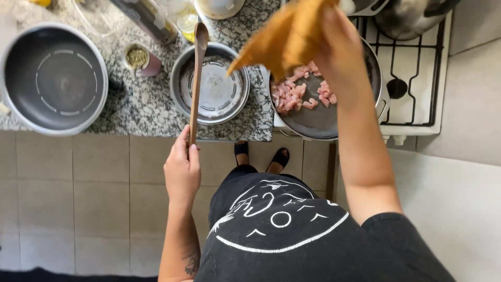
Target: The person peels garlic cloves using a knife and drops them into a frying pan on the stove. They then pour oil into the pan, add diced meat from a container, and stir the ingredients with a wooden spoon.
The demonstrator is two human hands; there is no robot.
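Raw pink meat cubes (pixel 297 94) are already in the dark pan (pixel 323 122) on the stove at 1 o'clock but look uncooked, left hand (pixel 182 167) fingers wrapped around a wooden spoon (pixel 197 78), right hand (pixel 339 47) gripping an orange cloth (pixel 284 39).
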